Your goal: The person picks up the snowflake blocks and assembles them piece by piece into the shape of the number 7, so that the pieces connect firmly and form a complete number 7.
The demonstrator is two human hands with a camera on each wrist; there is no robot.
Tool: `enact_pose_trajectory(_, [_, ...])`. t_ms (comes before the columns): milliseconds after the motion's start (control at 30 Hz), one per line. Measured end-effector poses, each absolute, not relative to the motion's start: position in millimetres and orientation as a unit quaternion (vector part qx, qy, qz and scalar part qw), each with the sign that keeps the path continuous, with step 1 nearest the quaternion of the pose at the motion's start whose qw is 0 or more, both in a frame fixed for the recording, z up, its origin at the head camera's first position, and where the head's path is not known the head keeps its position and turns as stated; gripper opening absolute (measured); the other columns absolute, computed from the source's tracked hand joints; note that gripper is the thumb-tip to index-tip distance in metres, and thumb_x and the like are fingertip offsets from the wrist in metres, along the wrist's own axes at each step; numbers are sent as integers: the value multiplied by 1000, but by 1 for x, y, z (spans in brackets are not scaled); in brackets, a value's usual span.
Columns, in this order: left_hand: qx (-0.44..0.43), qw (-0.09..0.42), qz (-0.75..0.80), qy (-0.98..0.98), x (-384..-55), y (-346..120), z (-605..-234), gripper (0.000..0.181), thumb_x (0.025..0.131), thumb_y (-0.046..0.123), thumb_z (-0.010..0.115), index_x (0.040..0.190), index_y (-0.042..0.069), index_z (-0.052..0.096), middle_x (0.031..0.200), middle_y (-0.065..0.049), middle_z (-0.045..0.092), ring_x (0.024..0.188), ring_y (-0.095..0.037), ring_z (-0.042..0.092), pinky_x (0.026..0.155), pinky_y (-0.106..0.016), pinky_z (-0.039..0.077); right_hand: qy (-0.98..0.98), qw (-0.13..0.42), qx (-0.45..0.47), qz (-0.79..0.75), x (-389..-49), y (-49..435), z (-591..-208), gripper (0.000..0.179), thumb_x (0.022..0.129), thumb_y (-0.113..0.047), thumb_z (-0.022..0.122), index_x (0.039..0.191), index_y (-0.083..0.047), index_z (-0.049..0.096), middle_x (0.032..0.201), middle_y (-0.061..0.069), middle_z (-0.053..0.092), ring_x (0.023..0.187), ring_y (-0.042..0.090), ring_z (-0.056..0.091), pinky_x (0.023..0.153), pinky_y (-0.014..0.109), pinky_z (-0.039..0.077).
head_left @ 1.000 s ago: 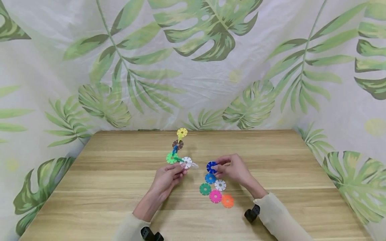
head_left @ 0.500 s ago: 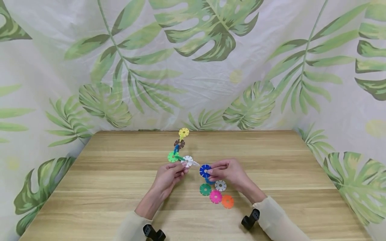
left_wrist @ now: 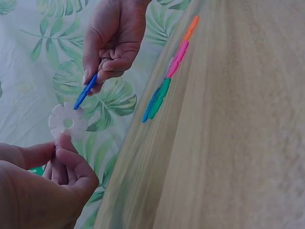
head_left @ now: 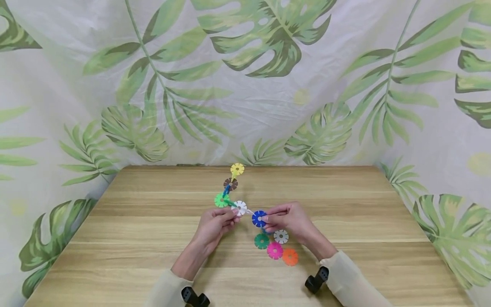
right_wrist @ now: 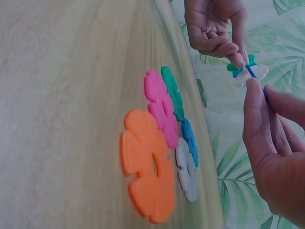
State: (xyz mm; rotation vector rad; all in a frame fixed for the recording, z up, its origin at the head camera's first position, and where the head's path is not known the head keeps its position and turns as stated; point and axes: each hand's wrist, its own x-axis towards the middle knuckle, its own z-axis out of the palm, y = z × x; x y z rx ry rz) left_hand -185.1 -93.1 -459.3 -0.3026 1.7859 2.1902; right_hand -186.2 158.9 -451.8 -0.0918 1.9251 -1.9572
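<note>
My left hand (head_left: 216, 226) pinches a white notched disc (head_left: 242, 204) at the near end of a linked chain. Away from me the chain runs through dark green, a light green disc (head_left: 218, 200), blue, a brown disc (head_left: 235, 184) and a yellow disc (head_left: 237, 164). Another white disc (left_wrist: 56, 121), seen broadside in the left wrist view, juts from the held one toward the right. Between thumb and fingers my right hand (head_left: 293, 221) pinches a dark blue notched disc (head_left: 256, 222). Its edge meets the jutting white disc's rim, the two standing crosswise in the left wrist view.
Loose discs lie on the wooden table (head_left: 134, 238) below the right hand: green (head_left: 262, 247), pink (head_left: 275, 256), an orange disc (right_wrist: 143, 157), pale grey-white (head_left: 281, 242) and a mostly covered blue disc (right_wrist: 190, 140). A leaf-patterned cloth (head_left: 261, 111) hangs behind the table.
The right hand has brought the dark blue disc leftward, up to the chain's white end, and it now covers much of the loose blue disc. The left hand and chain have shifted slightly right.
</note>
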Motion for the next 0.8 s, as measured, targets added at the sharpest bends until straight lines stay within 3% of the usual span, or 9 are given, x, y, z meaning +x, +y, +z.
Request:
enact_pose_trajectory(333, [-93, 149, 758, 628, -182, -87, -463, 20, 99, 5, 68, 115, -8, 70, 92, -5, 73, 84, -12, 66, 73, -21, 57, 693, 188, -29, -695, -184, 155, -452, 30, 92, 2, 75, 117, 18, 67, 90, 13, 81, 71, 15, 76, 72, 35, 67])
enact_pose_trajectory(533, [-95, 148, 759, 627, -182, -86, -463, 20, 101, 5, 66, 116, -8, 69, 98, -7, 71, 89, -15, 64, 78, -23, 57, 703, 182, -14, -687, -183, 151, -447, 27, 92, 2, 74, 114, 16, 66, 85, 8, 78, 68, 13, 74, 67, 29, 65])
enact_pose_trajectory(800, [-99, 149, 754, 632, -181, -86, -465, 19, 101, 2, 64, 116, -8, 68, 100, -9, 70, 90, -16, 65, 80, -24, 58, 720, 189, -4, -668, -182, 149, -443, 21, 93, 1, 75, 110, 13, 69, 84, 8, 77, 66, 13, 72, 69, 32, 66])
